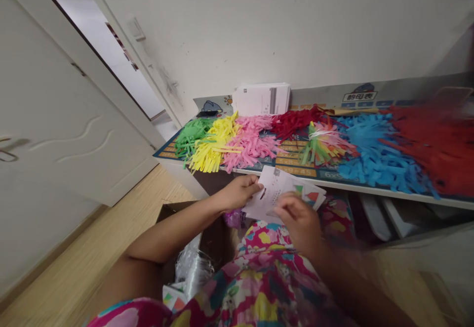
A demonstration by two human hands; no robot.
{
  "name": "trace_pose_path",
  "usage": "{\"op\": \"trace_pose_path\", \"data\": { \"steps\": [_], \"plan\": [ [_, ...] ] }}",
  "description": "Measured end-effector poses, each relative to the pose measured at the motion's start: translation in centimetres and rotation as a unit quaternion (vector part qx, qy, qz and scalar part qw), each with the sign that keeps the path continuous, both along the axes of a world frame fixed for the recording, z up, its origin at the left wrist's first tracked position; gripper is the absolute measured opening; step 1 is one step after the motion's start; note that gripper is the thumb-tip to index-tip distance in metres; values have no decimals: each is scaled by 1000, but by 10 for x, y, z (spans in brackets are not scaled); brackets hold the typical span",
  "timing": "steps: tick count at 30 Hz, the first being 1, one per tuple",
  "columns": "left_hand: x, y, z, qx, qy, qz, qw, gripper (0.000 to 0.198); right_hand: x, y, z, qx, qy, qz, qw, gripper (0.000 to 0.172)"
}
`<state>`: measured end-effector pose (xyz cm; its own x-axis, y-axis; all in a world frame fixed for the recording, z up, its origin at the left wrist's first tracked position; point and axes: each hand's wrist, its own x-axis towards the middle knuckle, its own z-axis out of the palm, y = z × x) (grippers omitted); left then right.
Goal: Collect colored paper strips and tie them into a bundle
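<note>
My left hand (242, 192) grips the left edge of a small stack of white printed cards (269, 186) over my lap. The top card carries small dark print, and green and red shapes show on its right part. My right hand (300, 221) hovers in front of the cards, its thumb and fingers curled together; whether anything thin is between them I cannot make out. Beyond the cards, along the shelf's front, lie yellow paper strips (209, 151), pink paper strips (250, 151) and a multicoloured tied tassel (324, 144).
A narrow shelf (296, 175) holds green (192, 134), dark red (296, 123), blue (385, 161) and red strips (440, 144). A white card stack (261, 100) leans against the wall. Below left, an open cardboard box (211, 240) contains clear plastic packaging (194, 267). A door (66, 95) stands left.
</note>
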<state>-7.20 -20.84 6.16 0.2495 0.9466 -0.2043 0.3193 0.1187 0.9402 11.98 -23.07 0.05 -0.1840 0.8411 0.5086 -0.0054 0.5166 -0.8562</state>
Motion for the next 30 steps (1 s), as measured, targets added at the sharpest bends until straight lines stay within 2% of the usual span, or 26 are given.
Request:
{"op": "trace_pose_path", "data": {
  "steps": [2, 3, 4, 6, 9, 13, 17, 22, 24, 28, 30],
  "plan": [
    [-2, 4, -7, 4, 5, 13, 1000, 38, 14, -1, -2, -2, -53, 128, 990, 16],
    [-2, 6, -10, 5, 10, 18, 1000, 36, 19, -1, -4, -15, -97, 170, 980, 18],
    [-2, 8, -13, 6, 15, 22, 1000, 35, 22, 1, -6, -38, -137, 182, 973, 19],
    [1, 9, -17, 2, 24, 31, 999, 34, 20, 6, -14, -99, -160, 118, 975, 19],
    [7, 10, -18, -24, 3, 26, 999, 33, 6, 12, -30, -155, -95, 0, 983, 22],
    [11, 8, -12, -74, -41, -3, 996, 36, -10, 11, -43, -115, -55, -78, 989, 33],
    [11, 7, -7, -91, -49, -9, 995, 39, -13, 8, -45, -90, -47, -94, 990, 34],
    [15, 9, -7, -75, -23, -29, 996, 43, -5, 10, -39, -92, -49, -93, 990, 18],
    [18, 9, -7, -69, -16, -25, 997, 44, -2, 11, -36, -96, -66, -92, 989, 21],
    [27, 11, -12, -69, -13, -19, 997, 44, -6, 12, -31, -100, -75, -153, 980, 24],
    [30, 13, -14, -54, -4, -31, 998, 42, -3, 10, -28, -99, -79, -133, 983, 23]
  ]
}}
